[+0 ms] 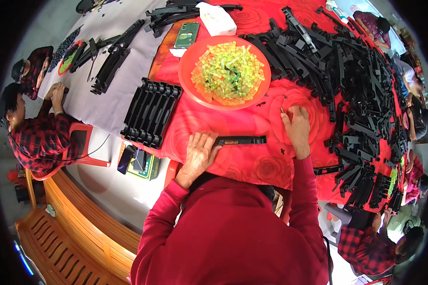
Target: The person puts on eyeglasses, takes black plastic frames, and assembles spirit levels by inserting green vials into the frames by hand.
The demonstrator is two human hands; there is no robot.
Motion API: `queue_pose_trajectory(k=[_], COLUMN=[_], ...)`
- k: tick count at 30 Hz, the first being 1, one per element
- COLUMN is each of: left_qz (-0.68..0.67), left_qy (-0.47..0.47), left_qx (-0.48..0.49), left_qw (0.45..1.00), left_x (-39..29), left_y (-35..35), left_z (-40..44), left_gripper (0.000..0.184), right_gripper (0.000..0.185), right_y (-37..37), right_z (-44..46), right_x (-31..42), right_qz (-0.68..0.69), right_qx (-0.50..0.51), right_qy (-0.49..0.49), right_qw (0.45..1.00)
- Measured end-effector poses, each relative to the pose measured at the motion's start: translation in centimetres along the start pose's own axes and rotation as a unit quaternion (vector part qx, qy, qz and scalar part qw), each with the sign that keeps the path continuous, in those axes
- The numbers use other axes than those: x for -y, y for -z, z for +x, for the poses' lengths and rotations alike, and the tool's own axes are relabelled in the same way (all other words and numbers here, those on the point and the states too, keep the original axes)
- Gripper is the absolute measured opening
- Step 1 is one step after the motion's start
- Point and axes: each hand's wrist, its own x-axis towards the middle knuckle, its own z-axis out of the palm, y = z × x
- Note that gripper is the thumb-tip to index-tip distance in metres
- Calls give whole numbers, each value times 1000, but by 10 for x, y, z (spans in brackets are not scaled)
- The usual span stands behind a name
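A long, narrow black plastic part (245, 140) lies on the red flowered tablecloth in front of me, with a small brownish inset near its left half. My left hand (200, 153) grips its left end, fingers closed over it. To the right of the part, apart from it, my right hand (297, 126) is closed, thumb and fingers drawn together. A small thing may be at its fingertips, too small to make out. Beyond both hands stands a red bowl (185, 78) heaped with small translucent yellow-green pieces (230, 71).
Several black parts are lined up in a stack (152, 113) on the left. A large pile of black parts (347, 71) covers the right side. A green phone (186, 35) and white tissue pack (217, 20) lie behind the bowl. Other people sit around the tables.
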Motion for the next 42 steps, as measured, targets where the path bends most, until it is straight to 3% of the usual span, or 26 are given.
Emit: queue_pose_trajectory(k=[2,4,8,10,11,13,16,23,27,31,33,35,37,42], left_qz=[-2,2,-4,1,4,10,6,0,-4,-1,2,2,5,6], left_qy=[-2,-2,-1,2,3,8,10,6,10,0,-9,-5,-4,-5], left_qx=[1,0,0,-2,-1,0,12,15,21,15,3,6,9,13], left_qw=[1000,1000,1000,1000,1000,1000,1000,1000,1000,1000,1000,1000,1000,1000], left_x=[0,-1,0,1,2,2,0,0,1,1,1,1,1,2], left_y=[1,0,-1,-3,-4,-4,-1,0,-1,1,0,-1,-1,-1], left_z=[1,1,-1,-2,-3,-3,-3,-1,-2,1,1,1,1,0], left_gripper=[39,40,42,41,41,40,38,36,36,36,40,39,39,39], right_gripper=[10,10,10,11,11,15,18,19,17,19,26,23,20,17], right_y=[8,17,1,-15,-26,-50,-76,-80,-92,-84,-85,-92,-98,-96], right_z=[12,25,55,72,81,98,111,129,127,131,136,142,144,141], right_x=[14,37,77,94,101,109,118,121,129,136,131,125,120,121], right_qz=[-40,117,180,149,151,31,-45,-227,-195,-98,-95,-106,-136,-123], right_qx=[-51,-5,7,17,18,113,139,174,111,131,141,159,144,176], right_qy=[42,6,70,173,177,219,251,184,181,150,236,233,293,244], right_qw=[997,993,981,973,972,969,957,941,957,975,957,954,936,946])
